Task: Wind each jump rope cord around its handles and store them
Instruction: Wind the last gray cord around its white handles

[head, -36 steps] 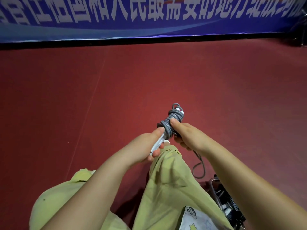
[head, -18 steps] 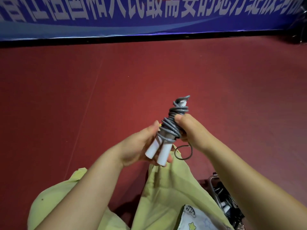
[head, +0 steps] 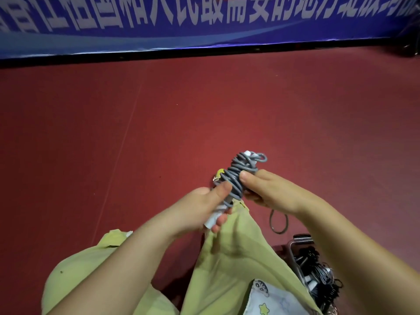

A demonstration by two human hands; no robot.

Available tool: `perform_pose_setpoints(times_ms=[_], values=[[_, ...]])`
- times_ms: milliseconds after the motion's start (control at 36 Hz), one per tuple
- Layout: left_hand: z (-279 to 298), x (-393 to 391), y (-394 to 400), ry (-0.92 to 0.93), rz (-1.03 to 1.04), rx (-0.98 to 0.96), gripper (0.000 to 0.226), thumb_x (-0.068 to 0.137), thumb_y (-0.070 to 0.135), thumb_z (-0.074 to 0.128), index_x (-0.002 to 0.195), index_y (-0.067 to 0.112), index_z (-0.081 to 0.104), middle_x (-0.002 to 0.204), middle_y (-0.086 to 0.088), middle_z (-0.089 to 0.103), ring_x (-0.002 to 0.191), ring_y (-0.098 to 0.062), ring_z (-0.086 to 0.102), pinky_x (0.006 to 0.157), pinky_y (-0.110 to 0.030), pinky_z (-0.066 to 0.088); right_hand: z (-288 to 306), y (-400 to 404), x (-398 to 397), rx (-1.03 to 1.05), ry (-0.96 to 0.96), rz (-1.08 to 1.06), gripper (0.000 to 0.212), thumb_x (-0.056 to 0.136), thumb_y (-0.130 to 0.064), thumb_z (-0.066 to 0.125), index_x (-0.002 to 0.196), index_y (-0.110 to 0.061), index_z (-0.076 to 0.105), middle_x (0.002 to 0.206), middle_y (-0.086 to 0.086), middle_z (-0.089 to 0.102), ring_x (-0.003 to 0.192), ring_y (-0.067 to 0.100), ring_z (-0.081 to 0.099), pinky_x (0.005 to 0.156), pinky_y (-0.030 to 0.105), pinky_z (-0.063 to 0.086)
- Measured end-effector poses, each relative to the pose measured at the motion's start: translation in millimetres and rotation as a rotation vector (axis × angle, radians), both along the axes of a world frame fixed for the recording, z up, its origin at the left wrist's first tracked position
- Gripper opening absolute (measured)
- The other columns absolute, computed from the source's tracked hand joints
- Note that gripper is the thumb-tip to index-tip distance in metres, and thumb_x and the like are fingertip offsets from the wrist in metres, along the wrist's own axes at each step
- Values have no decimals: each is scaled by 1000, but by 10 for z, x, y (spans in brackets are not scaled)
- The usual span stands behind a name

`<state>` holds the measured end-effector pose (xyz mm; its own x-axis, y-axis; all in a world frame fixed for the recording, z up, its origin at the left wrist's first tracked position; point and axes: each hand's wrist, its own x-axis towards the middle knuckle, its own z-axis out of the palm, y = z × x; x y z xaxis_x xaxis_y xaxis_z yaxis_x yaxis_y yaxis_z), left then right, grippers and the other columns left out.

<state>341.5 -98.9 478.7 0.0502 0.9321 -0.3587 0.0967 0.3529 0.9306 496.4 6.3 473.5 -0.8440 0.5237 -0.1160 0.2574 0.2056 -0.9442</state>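
A jump rope (head: 238, 176) with a grey cord coiled many times around its two white handles is held over my knees. My left hand (head: 202, 209) grips the lower ends of the handles, thumb pressed on the coils. My right hand (head: 266, 192) clasps the upper part of the bundle, thumb on top of the wound cord. A short loose loop of the cord (head: 278, 222) hangs below my right hand. A small yellow tag sticks out at the bundle's left side.
A clear bin (head: 300, 244) at the lower right holds several other ropes with dark and grey cords. Red floor spreads all around. A blue banner (head: 204, 21) with white writing runs along the far wall. My yellow-green trousers fill the bottom.
The bundle has tilted and turned in my hands. My left thumb now presses on the coils, and the loose loop has swung from under the bundle to below my right hand.
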Motion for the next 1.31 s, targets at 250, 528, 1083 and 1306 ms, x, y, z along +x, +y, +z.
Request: perform_pose_setpoints(times_ms=[250, 528, 1083, 1306], values=[[-41, -3, 26, 573, 59, 170, 37, 95, 47, 45, 68, 23, 53, 61, 7, 57, 58, -12, 54, 65, -33, 45, -103, -49, -68, 156, -117, -182, 55, 95, -60, 35, 55, -23, 35, 48, -14, 31, 46, 6, 26, 55, 30, 24], [-22, -47, 62, 301, 27, 191, 53, 81, 71, 44, 95, 23, 63, 89, 9, 66, 86, -9, 59, 76, -29, 44, -51, -53, -122, 95, 13, -276, 65, 69, -72, 40, 65, -7, 37, 62, 8, 23, 53, 15, 19, 55, 36, 15], [-95, -98, 111, 540, 273, 203, 42, 58, 58, 65, 90, 32, 58, 90, 13, 65, 85, -2, 61, 74, -27, 48, -62, -11, -129, 372, -229, -237, 59, 102, -46, 19, 57, -16, 42, 52, -5, 40, 50, 9, 36, 54, 30, 27], [-83, -104, 97, 514, 88, 262, 53, 64, 42, 70, 114, 41, 50, 83, 24, 66, 80, 7, 61, 76, -25, 44, -39, -16, -131, 312, -138, -99, 57, 91, -56, 23, 58, -14, 43, 51, -8, 41, 46, 6, 36, 51, 20, 29]])
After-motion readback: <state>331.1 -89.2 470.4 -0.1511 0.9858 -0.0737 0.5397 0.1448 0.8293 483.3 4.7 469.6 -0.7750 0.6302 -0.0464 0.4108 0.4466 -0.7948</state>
